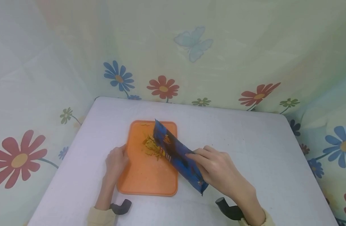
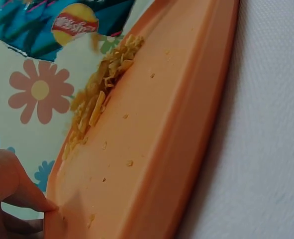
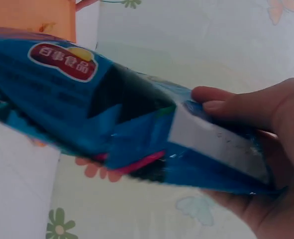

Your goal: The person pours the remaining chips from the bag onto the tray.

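R hand (image 1: 218,171) grips the bottom end of a blue snack bag (image 1: 177,153), fingers curled round it, thumb on top; bag tilted, open mouth down over the orange tray (image 1: 150,182). Chip bits (image 1: 153,147) lie in a loose pile on the tray's far half, right under the bag mouth. L hand (image 1: 115,163) holds the tray's left rim, thumb tip pressed on the inner edge, other fingers tucked under the rim; how tight they close I can't tell. Tray sits on the white table (image 1: 246,141), abt centre, near edge of tray well back from the table's front edge. Plenty of bare tabletop to the R and behind the tray. Flowered cloth (image 1: 161,62) walls the table on 3 sides.
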The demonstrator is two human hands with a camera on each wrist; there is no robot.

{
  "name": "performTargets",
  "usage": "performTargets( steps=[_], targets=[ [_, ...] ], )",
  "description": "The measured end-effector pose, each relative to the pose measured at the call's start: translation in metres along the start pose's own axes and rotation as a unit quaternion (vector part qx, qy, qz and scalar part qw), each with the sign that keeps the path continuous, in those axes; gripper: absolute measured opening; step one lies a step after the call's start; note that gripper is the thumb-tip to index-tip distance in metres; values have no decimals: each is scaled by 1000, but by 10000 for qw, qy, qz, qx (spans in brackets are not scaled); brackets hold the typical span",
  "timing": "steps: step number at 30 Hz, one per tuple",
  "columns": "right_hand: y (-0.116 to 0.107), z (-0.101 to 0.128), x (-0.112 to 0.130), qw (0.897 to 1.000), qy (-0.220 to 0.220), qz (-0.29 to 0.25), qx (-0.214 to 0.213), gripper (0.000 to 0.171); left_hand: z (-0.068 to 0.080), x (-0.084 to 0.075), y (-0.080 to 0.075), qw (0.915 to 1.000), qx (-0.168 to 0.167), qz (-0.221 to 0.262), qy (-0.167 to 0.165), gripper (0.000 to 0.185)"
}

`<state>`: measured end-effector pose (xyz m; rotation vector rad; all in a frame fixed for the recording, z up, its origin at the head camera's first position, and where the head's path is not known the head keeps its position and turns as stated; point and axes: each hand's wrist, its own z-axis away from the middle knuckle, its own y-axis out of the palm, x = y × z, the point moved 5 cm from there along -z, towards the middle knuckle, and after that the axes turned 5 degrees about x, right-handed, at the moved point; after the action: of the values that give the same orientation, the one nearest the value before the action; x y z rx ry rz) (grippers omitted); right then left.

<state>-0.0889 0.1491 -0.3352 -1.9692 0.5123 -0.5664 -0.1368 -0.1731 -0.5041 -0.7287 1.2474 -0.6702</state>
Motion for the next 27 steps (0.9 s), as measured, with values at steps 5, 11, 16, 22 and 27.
performTargets(
  steps=[5,11,16,22,27],
  targets=[
    [-7,5,-4,9998,89,-68,-135,42,0,0,1,10000,11,0,14,41],
    [-9,15,-10,9970,343,-525,-452,41,1,-1,0,10000,-51,-28,38,41],
    [0,25,-15,9919,581,-845,-750,46,2,-1,-1,10000,-73,-60,8,43],
    [13,38,-19,9838,839,-1008,-1222,51,2,0,0,9999,-39,-97,-65,44],
    [22,46,-21,9785,915,-1218,-1387,53,2,1,1,9999,13,-75,-130,45]
  ],
)
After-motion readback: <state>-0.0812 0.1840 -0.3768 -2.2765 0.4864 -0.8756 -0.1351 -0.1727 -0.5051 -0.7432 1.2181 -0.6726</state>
